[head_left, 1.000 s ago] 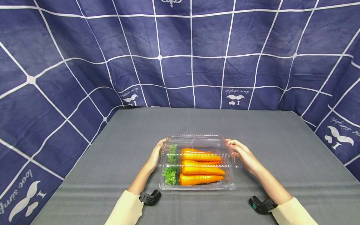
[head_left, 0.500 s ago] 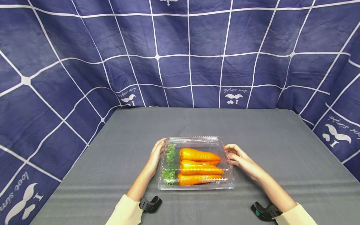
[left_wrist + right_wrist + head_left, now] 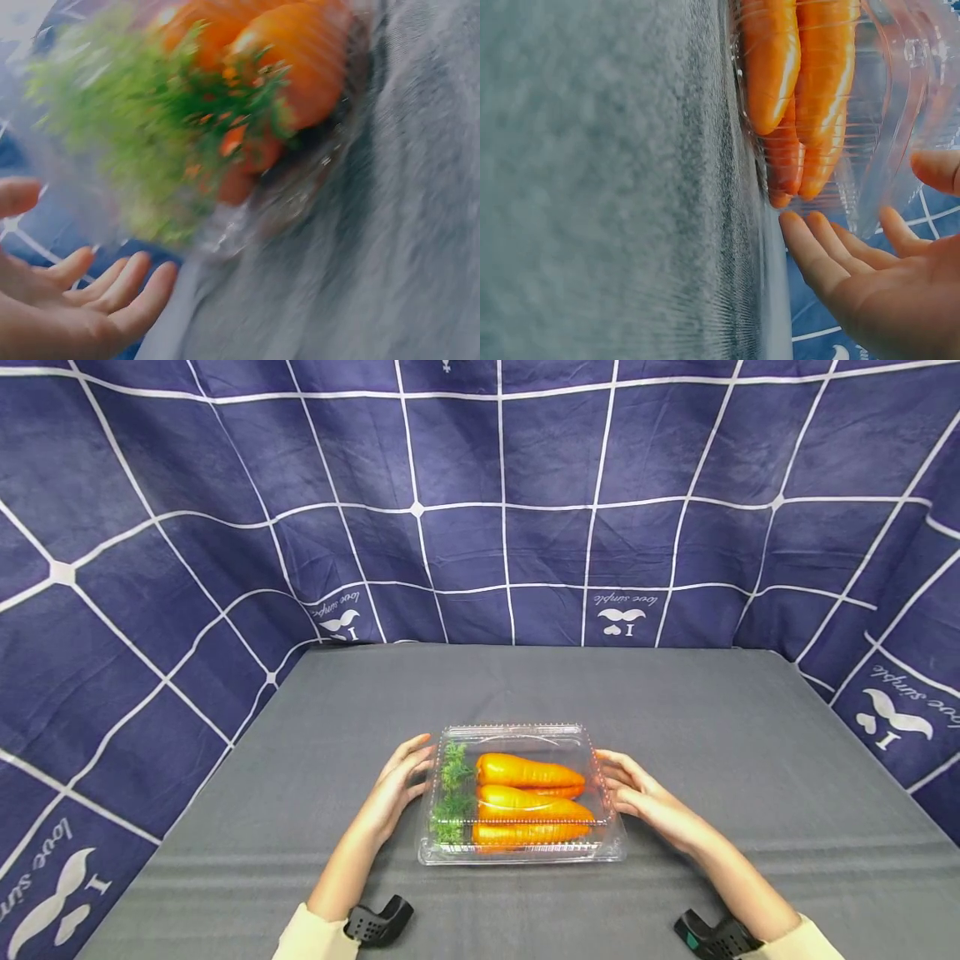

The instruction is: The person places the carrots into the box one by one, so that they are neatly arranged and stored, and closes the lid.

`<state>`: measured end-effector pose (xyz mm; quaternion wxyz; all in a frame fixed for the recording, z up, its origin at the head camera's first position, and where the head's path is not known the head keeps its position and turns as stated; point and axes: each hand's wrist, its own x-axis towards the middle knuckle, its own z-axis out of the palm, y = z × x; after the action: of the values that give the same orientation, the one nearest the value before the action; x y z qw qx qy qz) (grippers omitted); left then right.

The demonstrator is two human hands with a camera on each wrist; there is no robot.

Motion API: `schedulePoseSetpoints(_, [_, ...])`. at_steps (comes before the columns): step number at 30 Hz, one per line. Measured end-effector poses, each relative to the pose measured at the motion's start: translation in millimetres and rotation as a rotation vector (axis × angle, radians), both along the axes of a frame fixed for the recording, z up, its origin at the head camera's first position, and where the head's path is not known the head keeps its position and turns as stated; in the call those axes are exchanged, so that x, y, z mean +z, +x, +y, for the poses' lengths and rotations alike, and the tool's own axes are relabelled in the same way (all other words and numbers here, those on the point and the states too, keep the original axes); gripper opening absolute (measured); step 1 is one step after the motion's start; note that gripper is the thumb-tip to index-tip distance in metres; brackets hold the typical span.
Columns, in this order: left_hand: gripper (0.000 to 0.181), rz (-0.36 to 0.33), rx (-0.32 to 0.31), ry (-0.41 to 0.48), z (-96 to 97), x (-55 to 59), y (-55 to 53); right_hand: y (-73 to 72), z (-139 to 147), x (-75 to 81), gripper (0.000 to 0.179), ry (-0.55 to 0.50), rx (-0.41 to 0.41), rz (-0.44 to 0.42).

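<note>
A clear plastic clamshell box [image 3: 525,857] sits on the grey cloth with its lid down. Inside it lie several orange carrots [image 3: 528,806], their green leafy tops [image 3: 452,777] toward the left end. My left hand [image 3: 392,792] is beside the box's left end; in the left wrist view its fingers [image 3: 142,300] are spread and hold nothing, with a gap to the plastic. At the right end, my right hand [image 3: 648,802] has its fingers loosely extended. The right wrist view shows these fingertips [image 3: 791,221] right at the box's end, close over the cloth.
Grey cloth [image 3: 510,685] covers the table under the box. A blue curtain [image 3: 555,552] with white grid lines hangs behind and along both sides. Each wrist wears a black band [image 3: 378,922].
The lid, earlier raised over the back of the box, has come down over the carrots. My left hand has drawn away to the left, and the right hand has slid slightly toward me.
</note>
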<state>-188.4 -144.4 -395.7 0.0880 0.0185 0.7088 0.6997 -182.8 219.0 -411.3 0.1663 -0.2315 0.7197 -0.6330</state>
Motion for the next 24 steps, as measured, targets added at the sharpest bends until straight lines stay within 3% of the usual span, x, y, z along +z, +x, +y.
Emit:
schedulePoseSetpoints(8, [0.057,-0.003,-0.172,-0.013,-16.9,-1.3,11.1,3.4,0,-1.2,0.061,-0.056,0.063,-0.035])
schedulePoseSetpoints(15, [0.063,0.018,-0.308,-0.015,-25.0,-5.7,23.9,5.7,2,-4.4,0.061,-0.093,0.089,0.0])
schedulePoseSetpoints(24, [0.075,-0.018,-0.496,-0.039,-32.6,-4.1,31.7,6.1,3,-8.3,0.061,-0.14,0.109,-0.005])
